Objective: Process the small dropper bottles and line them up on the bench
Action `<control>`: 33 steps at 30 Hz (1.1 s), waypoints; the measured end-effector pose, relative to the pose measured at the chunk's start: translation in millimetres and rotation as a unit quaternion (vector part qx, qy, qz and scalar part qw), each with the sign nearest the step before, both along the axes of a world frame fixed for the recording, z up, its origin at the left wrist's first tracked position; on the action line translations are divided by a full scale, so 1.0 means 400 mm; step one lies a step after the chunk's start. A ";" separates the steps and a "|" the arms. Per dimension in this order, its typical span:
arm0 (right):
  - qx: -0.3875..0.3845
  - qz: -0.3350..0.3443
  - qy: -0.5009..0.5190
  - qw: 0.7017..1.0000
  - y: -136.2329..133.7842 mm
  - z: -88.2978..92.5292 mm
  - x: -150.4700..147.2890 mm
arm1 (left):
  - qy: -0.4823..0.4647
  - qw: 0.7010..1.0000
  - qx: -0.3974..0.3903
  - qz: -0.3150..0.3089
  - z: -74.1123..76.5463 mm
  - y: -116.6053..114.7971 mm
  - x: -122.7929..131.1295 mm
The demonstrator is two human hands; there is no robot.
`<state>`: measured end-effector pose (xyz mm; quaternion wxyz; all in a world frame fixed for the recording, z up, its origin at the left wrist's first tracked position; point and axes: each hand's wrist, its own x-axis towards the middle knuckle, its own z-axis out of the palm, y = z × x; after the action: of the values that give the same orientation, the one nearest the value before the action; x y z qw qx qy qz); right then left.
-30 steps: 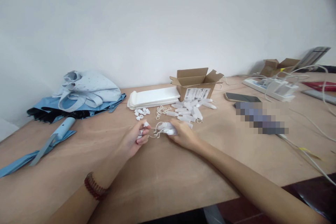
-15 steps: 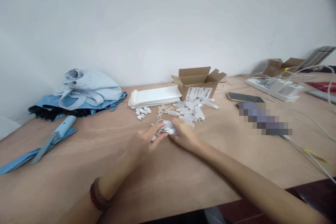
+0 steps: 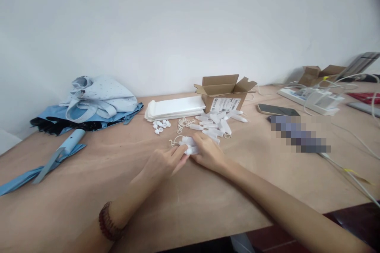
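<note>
My left hand [image 3: 164, 163] and my right hand [image 3: 209, 152] meet at the middle of the wooden table [image 3: 190, 201]. Between their fingertips lie a few small white plastic bottles [image 3: 190, 145] with a thin white string [image 3: 175, 141] looped beside them. My right hand's fingers curl over the bottles and press on them. My left hand's fingers are pinched together against the same cluster. A loose heap of more white bottles [image 3: 215, 123] lies just beyond, with small white caps [image 3: 160, 125] and a bundle of strings [image 3: 183, 123] to its left.
An open cardboard box [image 3: 224, 93] and a stack of white bags [image 3: 175, 108] stand behind the heap. A blue umbrella and cloth bag [image 3: 89, 104] lie far left. A phone [image 3: 274, 109], power strips and cables [image 3: 314, 97] fill the right side.
My left hand, which held small white caps apart from the bottles a second ago, has moved right and now touches the bottle cluster under my right hand. The right hand has barely moved.
</note>
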<state>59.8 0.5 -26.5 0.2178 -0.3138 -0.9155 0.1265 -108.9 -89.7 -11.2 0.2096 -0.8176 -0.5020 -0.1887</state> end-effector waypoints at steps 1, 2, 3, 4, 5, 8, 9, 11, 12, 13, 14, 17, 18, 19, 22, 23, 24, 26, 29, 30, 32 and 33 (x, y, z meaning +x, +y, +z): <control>-0.002 -0.002 -0.004 1.000 0.004 -0.001 0.001 | -0.002 1.000 0.004 0.000 0.000 0.002 -0.001; -0.005 -0.005 -0.009 1.000 0.007 -0.001 0.003 | -0.005 1.000 0.010 -0.002 -0.001 0.003 -0.003; -0.009 -0.010 -0.013 1.000 0.010 -0.001 0.004 | -0.009 1.000 0.017 -0.008 -0.002 0.005 -0.004; -0.013 -0.015 -0.016 1.000 0.013 -0.001 0.005 | -0.012 1.000 0.023 -0.012 -0.004 0.007 -0.005; -0.015 -0.019 -0.017 1.000 0.014 0.000 0.005 | -0.011 1.000 0.026 -0.014 -0.007 0.009 -0.006; -0.013 -0.021 -0.022 0.999 0.017 0.000 0.006 | 0.004 0.999 0.046 -0.023 -0.014 0.011 -0.005; -0.010 -0.022 -0.025 0.999 0.016 0.000 0.006 | 0.015 0.998 0.052 -0.023 -0.016 0.011 -0.005; -0.006 -0.021 -0.033 0.999 0.016 0.000 0.006 | 0.040 0.997 0.065 -0.026 -0.018 0.009 -0.004; -0.004 -0.019 -0.036 0.999 0.015 0.000 0.007 | 0.052 0.996 0.067 -0.029 -0.018 0.008 -0.003; -0.004 -0.017 -0.036 0.999 0.015 -0.001 0.007 | 0.063 0.995 0.068 -0.034 -0.018 0.006 -0.003; -0.004 -0.014 -0.036 0.999 0.015 -0.002 0.008 | 0.072 0.994 0.070 -0.040 -0.018 0.005 -0.002; -0.010 -0.009 -0.029 0.999 0.015 -0.004 0.010 | 0.088 0.992 0.078 -0.048 -0.020 0.001 -0.002; -0.010 -0.006 -0.026 1.000 0.015 -0.004 0.011 | 0.093 0.991 0.080 -0.047 -0.022 0.001 -0.002; -0.010 -0.003 -0.024 1.000 0.015 -0.003 0.011 | 0.097 0.991 0.081 -0.047 -0.023 0.001 -0.002; -0.006 0.002 -0.023 1.000 0.014 0.001 0.011 | 0.110 0.989 0.087 -0.046 -0.023 0.001 -0.002; -0.004 0.002 -0.025 1.000 0.013 0.004 0.011 | 0.113 0.989 0.089 -0.046 -0.021 0.001 -0.002; -0.001 0.001 -0.026 1.000 0.011 0.006 0.011 | 0.116 0.988 0.091 -0.047 -0.018 0.001 -0.002; 0.003 0.000 -0.029 1.000 0.008 0.010 0.011 | 0.119 0.987 0.092 -0.047 -0.012 -0.001 0.000; 0.004 0.003 -0.038 0.999 0.006 0.011 0.012 | 0.119 0.986 0.103 -0.050 -0.001 -0.005 0.003; 0.003 0.003 -0.041 0.999 0.006 0.011 0.013 | 0.118 0.986 0.108 -0.051 0.002 -0.006 0.005; -0.001 0.003 -0.041 0.999 0.007 0.008 0.015 | 0.117 0.985 0.114 -0.056 0.008 -0.008 0.008; -0.004 0.003 -0.041 0.999 0.008 0.006 0.015 | 0.117 0.985 0.114 -0.060 0.010 -0.009 0.010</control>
<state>66.0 3.7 -23.9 0.1789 -0.3166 -0.9240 0.1178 -105.0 -93.3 -7.1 0.3464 -0.8337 -0.3992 -0.1601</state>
